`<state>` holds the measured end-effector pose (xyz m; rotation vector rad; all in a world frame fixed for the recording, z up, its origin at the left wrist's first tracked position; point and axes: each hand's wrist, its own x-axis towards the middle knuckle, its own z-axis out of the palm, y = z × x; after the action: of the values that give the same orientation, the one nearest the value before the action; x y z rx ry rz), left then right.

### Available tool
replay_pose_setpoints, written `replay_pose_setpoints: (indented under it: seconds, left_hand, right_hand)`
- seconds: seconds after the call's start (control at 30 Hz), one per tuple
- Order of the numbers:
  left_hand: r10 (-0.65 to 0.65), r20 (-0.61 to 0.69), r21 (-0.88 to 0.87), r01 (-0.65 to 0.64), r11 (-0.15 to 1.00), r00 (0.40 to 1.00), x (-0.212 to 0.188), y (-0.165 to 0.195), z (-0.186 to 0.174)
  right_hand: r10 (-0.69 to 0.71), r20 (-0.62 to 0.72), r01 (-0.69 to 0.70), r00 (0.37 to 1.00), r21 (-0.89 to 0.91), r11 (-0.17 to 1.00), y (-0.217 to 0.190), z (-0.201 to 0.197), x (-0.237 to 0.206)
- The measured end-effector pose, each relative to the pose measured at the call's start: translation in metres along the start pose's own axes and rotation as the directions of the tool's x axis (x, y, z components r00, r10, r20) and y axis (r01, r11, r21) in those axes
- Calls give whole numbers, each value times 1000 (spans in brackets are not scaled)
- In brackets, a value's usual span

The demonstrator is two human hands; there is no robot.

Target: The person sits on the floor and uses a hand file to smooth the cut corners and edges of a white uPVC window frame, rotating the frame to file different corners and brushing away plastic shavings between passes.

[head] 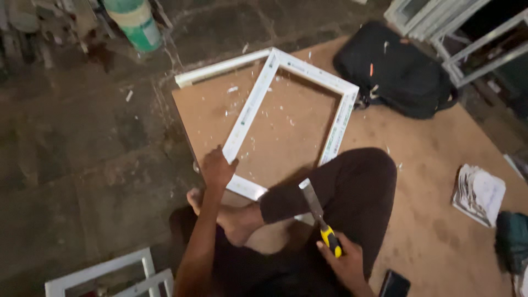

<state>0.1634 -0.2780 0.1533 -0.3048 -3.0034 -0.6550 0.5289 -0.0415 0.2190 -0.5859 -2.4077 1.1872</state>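
1. Frame (pixel 286 110), white and square, lies flat on a brown board (pixel 440 181) on the floor, one corner at the person's foot.
2. Left hand (pixel 217 168) presses flat on the frame's near corner, apparently pinning it.
3. Right hand (pixel 344 261) grips a yellow-handled chisel (pixel 319 214), blade angled toward that corner.
4. Black bag (pixel 396 71) sits beyond.

The near corner of the white frame (pixel 291 110) at 6 o'clock is hidden behind the person's knee (pixel 352 181). The chisel (pixel 318 212) handle disappears inside the right hand (pixel 344 261). At 5 o'clock a phone (pixel 394 285) is cut by the bottom edge, as are the white frames (pixel 104 275) at 7 o'clock. The can (pixel 135 22) at 11 o'clock loses its top. At 3 o'clock a teal thing (pixel 511 242) is too cropped to identify.
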Motion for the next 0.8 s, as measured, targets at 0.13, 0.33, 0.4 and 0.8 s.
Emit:
replay_pose_setpoints:
  seconds: [0.13,0.33,0.4,0.8]
  left_hand:
    - [43,146,-173,-17,985,988,49,9,10]
    - [-108,283,-252,182,950,953,26,45,14]
    - [-198,247,-365,280,888,949,6,66,12]
    - [-106,-51,-508,66,859,993,-46,91,52]
  right_hand:
    - [444,30,-444,895,-3,896,44,12,-3]
    - [-17,-149,-3,989,-134,991,100,29,1]
    - [16,-148,-31,989,-101,994,104,30,-4]
    - [153,-86,-157,984,-51,986,88,29,-7]
